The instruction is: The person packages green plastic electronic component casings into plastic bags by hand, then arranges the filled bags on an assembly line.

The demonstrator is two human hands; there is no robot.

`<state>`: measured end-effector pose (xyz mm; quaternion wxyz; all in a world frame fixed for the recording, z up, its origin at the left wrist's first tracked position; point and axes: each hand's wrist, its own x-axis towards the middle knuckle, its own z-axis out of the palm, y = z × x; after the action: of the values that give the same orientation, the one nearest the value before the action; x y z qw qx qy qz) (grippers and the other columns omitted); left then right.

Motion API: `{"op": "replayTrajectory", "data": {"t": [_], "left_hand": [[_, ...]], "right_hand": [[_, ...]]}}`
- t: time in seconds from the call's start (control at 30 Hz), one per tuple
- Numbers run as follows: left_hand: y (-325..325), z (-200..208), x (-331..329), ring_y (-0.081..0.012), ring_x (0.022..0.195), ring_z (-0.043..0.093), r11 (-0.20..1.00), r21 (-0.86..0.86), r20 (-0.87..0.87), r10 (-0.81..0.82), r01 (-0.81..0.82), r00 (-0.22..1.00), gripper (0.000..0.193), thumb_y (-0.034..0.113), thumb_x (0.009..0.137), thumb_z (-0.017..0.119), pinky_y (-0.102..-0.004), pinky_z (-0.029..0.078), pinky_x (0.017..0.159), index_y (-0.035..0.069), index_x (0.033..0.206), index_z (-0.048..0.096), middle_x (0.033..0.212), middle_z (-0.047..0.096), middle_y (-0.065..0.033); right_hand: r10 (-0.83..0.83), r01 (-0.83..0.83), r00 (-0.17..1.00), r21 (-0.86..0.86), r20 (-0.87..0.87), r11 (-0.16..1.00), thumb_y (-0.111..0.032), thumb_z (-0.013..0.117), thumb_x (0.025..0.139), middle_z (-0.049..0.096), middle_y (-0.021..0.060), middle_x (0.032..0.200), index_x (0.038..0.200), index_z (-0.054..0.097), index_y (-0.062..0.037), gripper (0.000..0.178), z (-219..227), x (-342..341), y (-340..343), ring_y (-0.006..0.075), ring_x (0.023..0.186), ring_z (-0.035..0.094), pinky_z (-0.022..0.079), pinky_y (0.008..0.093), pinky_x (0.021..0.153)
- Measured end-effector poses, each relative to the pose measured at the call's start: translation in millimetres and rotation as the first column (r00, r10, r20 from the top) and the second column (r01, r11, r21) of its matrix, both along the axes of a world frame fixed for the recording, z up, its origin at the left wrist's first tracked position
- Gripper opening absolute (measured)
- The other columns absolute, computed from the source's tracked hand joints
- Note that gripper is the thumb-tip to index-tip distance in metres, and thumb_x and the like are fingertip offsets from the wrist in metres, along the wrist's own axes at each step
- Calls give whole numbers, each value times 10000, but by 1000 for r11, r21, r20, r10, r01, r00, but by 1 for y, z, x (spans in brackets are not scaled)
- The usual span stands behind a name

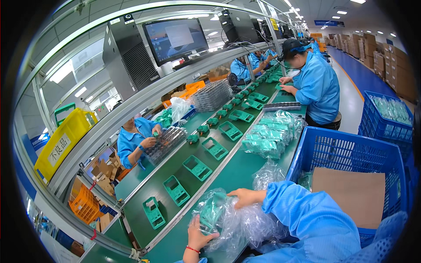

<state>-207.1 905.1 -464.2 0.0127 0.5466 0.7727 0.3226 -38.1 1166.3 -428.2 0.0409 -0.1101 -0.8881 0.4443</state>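
Note:
In front of me a clear plastic bag lies over the near edge of the bench, with a green plastic housing showing through its film. My left hand grips the bag's near left side, thumb apart from the fingers. Across from it, my right hand holds the film at the bag's upper end, its forefinger stretched along the plastic. More crumpled clear bags lie under my right forearm. On the green conveyor belt beyond, several open green housings lie in a row.
Bagged green housings are heaped farther along the bench. At my right stands a blue crate with a cardboard sheet inside. Co-workers in blue sit along the line. A yellow bin hangs on the frame at left.

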Motion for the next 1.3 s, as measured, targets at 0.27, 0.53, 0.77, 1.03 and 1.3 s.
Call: {"op": "replayTrajectory", "data": {"t": [0.27, 0.53, 0.77, 1.03, 1.3], "left_hand": [[-7, 18, 22, -415, 1107, 451, 991, -94, -134, 83, -96, 988, 1047, 449, 506, 833, -442, 357, 958, -63, 1289, 362, 1199, 457, -305], [-22, 41, 18, -173, 998, 517, 995, 83, 786, -95, 48, 611, 920, 197, 586, 836, -301, 439, 825, -20, 1324, 332, 1126, 520, -105], [-15, 31, 17, -108, 806, 491, 968, 211, 928, -155, -135, 337, 726, 143, 730, 732, -217, 390, 658, -10, 1318, 333, 958, 511, -30], [-15, 26, 13, -87, 716, 446, 954, 217, 954, -162, -207, 252, 658, 183, 777, 684, -221, 367, 600, 0, 1308, 340, 882, 472, -14], [-21, 21, 10, -125, 704, 440, 936, 276, 956, -290, -220, -36, 337, 321, 824, 608, -269, 385, 604, 52, 980, 477, 878, 490, -69]], "right_hand": [[-43, 89, 984, 270, -172, 959, -283, 667, 705, 632, 166, 834, 919, 627, -25, 337, 9, 13, -15, 328, 786, 612, 471, 401, 713], [-218, 382, 792, 185, -570, 905, -238, 658, 700, 639, 170, 820, 846, 649, -50, 238, 64, 52, 2, 362, 778, 604, 477, 407, 677], [-284, 273, 958, 469, -49, 840, -270, 646, 657, 646, 180, 780, 890, 667, -61, 314, 50, 73, 11, 370, 763, 616, 491, 436, 703], [-50, 27, 997, 358, 56, 933, -269, 641, 655, 644, 204, 820, 936, 657, -44, 360, 23, 53, -1, 362, 798, 622, 492, 418, 733], [-138, 140, 990, 132, -19, 981, -256, 683, 633, 626, 185, 720, 809, 651, -9, 305, 10, 55, 12, 323, 679, 604, 469, 386, 640]]}}
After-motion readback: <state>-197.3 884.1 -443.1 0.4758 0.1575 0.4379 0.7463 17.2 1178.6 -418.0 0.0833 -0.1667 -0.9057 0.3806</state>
